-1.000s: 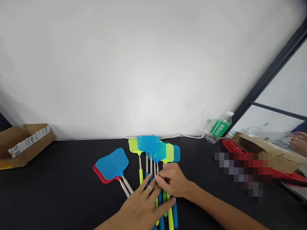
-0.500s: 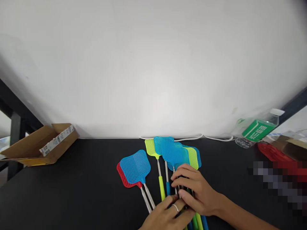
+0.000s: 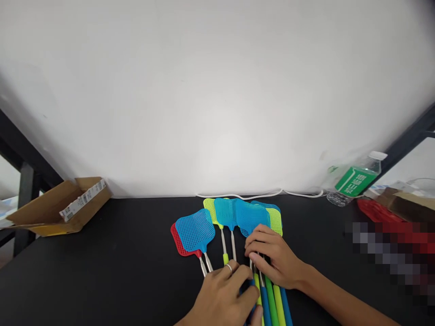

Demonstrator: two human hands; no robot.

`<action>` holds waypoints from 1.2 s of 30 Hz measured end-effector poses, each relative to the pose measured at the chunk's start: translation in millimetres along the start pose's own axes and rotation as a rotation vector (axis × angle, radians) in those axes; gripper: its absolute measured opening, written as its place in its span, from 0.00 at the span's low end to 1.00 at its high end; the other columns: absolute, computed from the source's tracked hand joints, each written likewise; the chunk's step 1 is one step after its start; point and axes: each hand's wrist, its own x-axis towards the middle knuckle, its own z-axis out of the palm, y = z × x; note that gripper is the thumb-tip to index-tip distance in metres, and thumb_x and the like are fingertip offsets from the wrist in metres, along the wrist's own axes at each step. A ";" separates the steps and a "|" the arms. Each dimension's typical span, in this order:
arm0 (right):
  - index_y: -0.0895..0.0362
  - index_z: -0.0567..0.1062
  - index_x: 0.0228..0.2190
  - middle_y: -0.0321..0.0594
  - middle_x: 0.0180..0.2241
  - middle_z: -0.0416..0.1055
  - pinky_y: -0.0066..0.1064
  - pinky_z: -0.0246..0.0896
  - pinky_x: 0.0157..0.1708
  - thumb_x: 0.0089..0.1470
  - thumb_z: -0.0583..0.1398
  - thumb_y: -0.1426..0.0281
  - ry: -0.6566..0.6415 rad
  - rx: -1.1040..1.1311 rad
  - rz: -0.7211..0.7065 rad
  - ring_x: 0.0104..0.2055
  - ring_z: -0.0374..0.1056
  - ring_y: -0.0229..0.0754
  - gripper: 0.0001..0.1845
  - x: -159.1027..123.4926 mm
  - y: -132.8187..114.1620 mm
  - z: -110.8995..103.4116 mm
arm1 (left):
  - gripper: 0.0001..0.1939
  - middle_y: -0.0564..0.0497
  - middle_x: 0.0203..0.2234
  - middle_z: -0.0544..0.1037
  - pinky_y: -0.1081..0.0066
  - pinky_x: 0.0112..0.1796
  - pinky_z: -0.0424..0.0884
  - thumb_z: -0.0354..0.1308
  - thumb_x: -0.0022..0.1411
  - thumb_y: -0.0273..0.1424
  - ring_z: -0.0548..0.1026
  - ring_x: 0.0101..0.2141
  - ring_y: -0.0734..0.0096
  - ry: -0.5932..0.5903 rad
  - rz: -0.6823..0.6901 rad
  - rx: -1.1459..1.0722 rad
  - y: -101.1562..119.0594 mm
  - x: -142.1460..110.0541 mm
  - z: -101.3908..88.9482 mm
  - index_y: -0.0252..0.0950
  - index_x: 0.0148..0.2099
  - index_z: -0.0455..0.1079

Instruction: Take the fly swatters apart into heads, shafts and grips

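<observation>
Curling down over a fan of plastic fly swatters [image 3: 238, 226], the left hand [image 3: 226, 294] and right hand [image 3: 272, 258] sit close together at the lower ends of the swatters' thin metal shafts. The left hand is half closed, its fingers bent over a blue handle [image 3: 250, 290], with a thin silver-coloured ring [image 3: 229, 268] on one finger. The right hand is partly open, its fingers [image 3: 261, 240] arched across the shafts just above the handles; how firmly either hand holds cannot be told. The flat, square-ish swatter heads, perforated in a fine grid, spread out ahead of the hands in blue and lime, with a blue head overlapping a red one [image 3: 177, 240] ahead of the left hand. Smooth, rounded handles in green, lime and blue [image 3: 272, 301] run side by side toward the person beneath the right hand. All of it lies on a matte black table [image 3: 102, 253]. Well ahead of the hands, a thin white cable [image 3: 244, 196] runs along a white wall [image 3: 217, 90]. Far beyond the left hand sits an open cardboard box [image 3: 61, 206] with a white label strip [image 3: 82, 200]. Far beyond the right hand stands a clear plastic water bottle [image 3: 355, 181] with a green label, near a red bag [image 3: 377, 210] and brown paper [image 3: 404, 199]; a pixelated patch [image 3: 384, 253] hides the area nearer the right arm.
</observation>
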 end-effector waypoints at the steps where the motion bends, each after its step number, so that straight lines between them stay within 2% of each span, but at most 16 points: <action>1: 0.55 0.76 0.37 0.42 0.37 0.76 0.41 0.62 0.41 0.64 0.55 0.73 0.006 0.005 -0.018 0.40 0.66 0.46 0.09 -1.2 0.4 -0.8 | 0.01 0.51 0.31 0.75 0.71 0.21 0.59 0.58 0.56 0.27 0.71 0.29 0.67 -0.003 0.021 -0.005 1.0 0.5 -0.4 0.38 0.32 0.69; 3: 0.55 0.78 0.40 0.43 0.41 0.78 0.43 0.63 0.44 0.63 0.56 0.72 0.013 0.012 -0.046 0.43 0.67 0.48 0.10 -3.5 1.0 -2.3 | 0.03 0.52 0.31 0.75 0.72 0.20 0.58 0.58 0.56 0.25 0.71 0.29 0.69 -0.020 0.074 -0.019 2.5 1.8 -0.8 0.38 0.30 0.68; 5: 0.55 0.79 0.44 0.44 0.45 0.78 0.44 0.65 0.47 0.62 0.57 0.71 0.000 0.010 -0.056 0.48 0.68 0.50 0.12 -5.3 1.4 -3.7 | 0.05 0.53 0.30 0.75 0.73 0.23 0.62 0.59 0.57 0.24 0.71 0.31 0.70 -0.018 0.109 -0.049 3.0 3.4 -1.7 0.38 0.30 0.68; 8: 0.55 0.79 0.48 0.46 0.53 0.76 0.48 0.63 0.55 0.62 0.58 0.69 -0.071 0.006 -0.072 0.58 0.66 0.54 0.15 -6.8 2.0 -5.7 | 0.04 0.52 0.33 0.76 0.71 0.35 0.71 0.59 0.59 0.24 0.73 0.35 0.69 -0.057 0.117 -0.124 2.5 6.3 -5.4 0.38 0.33 0.71; 10: 0.56 0.78 0.52 0.46 0.57 0.75 0.50 0.60 0.60 0.63 0.57 0.69 -0.133 0.014 -0.088 0.63 0.63 0.54 0.18 -6.8 2.0 -7.2 | 0.03 0.51 0.36 0.77 0.68 0.40 0.73 0.59 0.60 0.26 0.73 0.38 0.68 -0.124 0.122 -0.169 2.8 8.2 -8.9 0.38 0.36 0.73; 13: 0.57 0.77 0.53 0.46 0.55 0.76 0.48 0.59 0.62 0.64 0.55 0.70 -0.157 0.062 -0.126 0.64 0.63 0.52 0.18 -5.5 1.6 -8.4 | 0.04 0.51 0.36 0.78 0.69 0.37 0.71 0.58 0.60 0.24 0.73 0.36 0.69 -0.163 0.114 -0.202 4.7 9.7 -12.4 0.38 0.36 0.73; 16: 0.59 0.78 0.49 0.48 0.51 0.78 0.44 0.63 0.58 0.64 0.55 0.71 -0.096 0.122 -0.181 0.59 0.69 0.50 0.16 -4.1 0.4 -6.5 | 0.07 0.50 0.34 0.77 0.70 0.35 0.70 0.55 0.58 0.22 0.72 0.33 0.70 -0.187 0.105 -0.194 6.5 7.7 -10.9 0.37 0.34 0.72; 19: 0.59 0.77 0.47 0.48 0.46 0.79 0.40 0.67 0.49 0.62 0.56 0.72 -0.052 0.143 -0.206 0.47 0.74 0.46 0.14 -3.8 -1.5 -2.7 | 0.06 0.50 0.33 0.75 0.69 0.34 0.69 0.55 0.57 0.22 0.71 0.31 0.70 -0.253 0.116 -0.153 5.4 3.1 -6.0 0.38 0.34 0.72; 23: 0.57 0.75 0.35 0.42 0.31 0.75 0.37 0.63 0.38 0.62 0.54 0.71 -0.034 0.122 -0.178 0.34 0.69 0.43 0.09 -5.7 -2.8 1.0 | 0.07 0.51 0.35 0.74 0.69 0.35 0.68 0.57 0.57 0.23 0.70 0.32 0.71 -0.331 0.142 -0.120 0.9 -0.6 -2.2 0.39 0.37 0.71; 25: 0.56 0.72 0.29 0.40 0.27 0.71 0.36 0.58 0.34 0.63 0.53 0.70 -0.054 0.081 -0.145 0.30 0.64 0.41 0.11 -6.7 -2.5 2.1 | 0.08 0.52 0.37 0.76 0.69 0.36 0.67 0.57 0.57 0.23 0.70 0.33 0.71 -0.324 0.155 -0.118 -0.5 -0.4 -2.3 0.40 0.39 0.71; 28: 0.55 0.66 0.24 0.37 0.23 0.65 0.36 0.53 0.31 0.64 0.51 0.69 -0.100 0.038 -0.121 0.26 0.57 0.40 0.15 -7.6 -0.9 3.3 | 0.10 0.55 0.39 0.78 0.68 0.37 0.66 0.56 0.58 0.22 0.71 0.33 0.73 -0.298 0.152 -0.146 -0.3 1.3 -3.2 0.40 0.40 0.71; 32: 0.54 0.61 0.22 0.35 0.22 0.61 0.36 0.49 0.30 0.65 0.50 0.69 -0.133 0.025 -0.114 0.25 0.53 0.39 0.17 -8.4 1.1 4.7 | 0.09 0.55 0.37 0.78 0.68 0.38 0.66 0.56 0.59 0.23 0.72 0.33 0.73 -0.342 0.116 -0.139 3.0 4.7 -5.8 0.41 0.40 0.71; 36: 0.55 0.63 0.23 0.35 0.21 0.60 0.35 0.48 0.29 0.65 0.51 0.70 -0.058 0.036 -0.117 0.25 0.53 0.39 0.16 -8.1 -0.2 4.8 | 0.19 0.54 0.32 0.75 0.68 0.39 0.68 0.54 0.61 0.24 0.72 0.33 0.71 -0.331 0.112 -0.145 6.9 8.2 -10.8 0.43 0.53 0.71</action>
